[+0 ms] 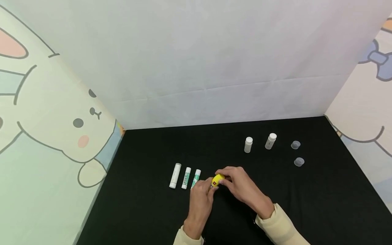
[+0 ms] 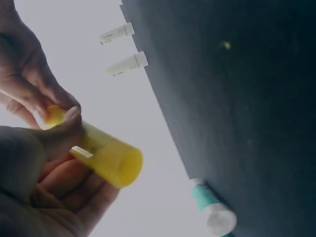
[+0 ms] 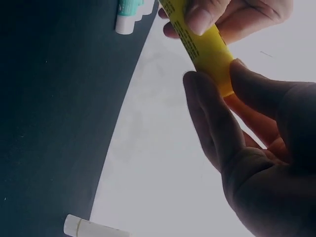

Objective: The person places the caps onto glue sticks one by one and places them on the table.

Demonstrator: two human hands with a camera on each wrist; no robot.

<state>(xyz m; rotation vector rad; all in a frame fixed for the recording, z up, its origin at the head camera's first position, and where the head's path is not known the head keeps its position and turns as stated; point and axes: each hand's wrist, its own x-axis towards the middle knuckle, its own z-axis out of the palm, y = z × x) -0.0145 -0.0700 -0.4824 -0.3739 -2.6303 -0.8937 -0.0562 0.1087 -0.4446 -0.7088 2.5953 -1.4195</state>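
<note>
Your hands (image 1: 214,190) mid-cloth (image 1: 147,211) holding a tube (image 1: 218,179), three sticks (image 1: 184,177) at nine o'clock, two bottles (image 1: 259,143) and two caps (image 1: 297,153) at two o'clock.

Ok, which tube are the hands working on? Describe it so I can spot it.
On the black table, three tubes lie in a row left of centre. Just right of that row, both hands hold the yellow tube above the cloth, the left hand and right hand gripping opposite ends. It is the only yellow one.

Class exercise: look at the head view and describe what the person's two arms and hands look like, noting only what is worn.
Both hands are bare: no gloves, rings or watch show. The left hand and the right hand each emerge from a long pale cream sleeve with a soft, slightly gathered cuff at the wrist, the left cuff and the right cuff. No markings show on the fabric.
</note>
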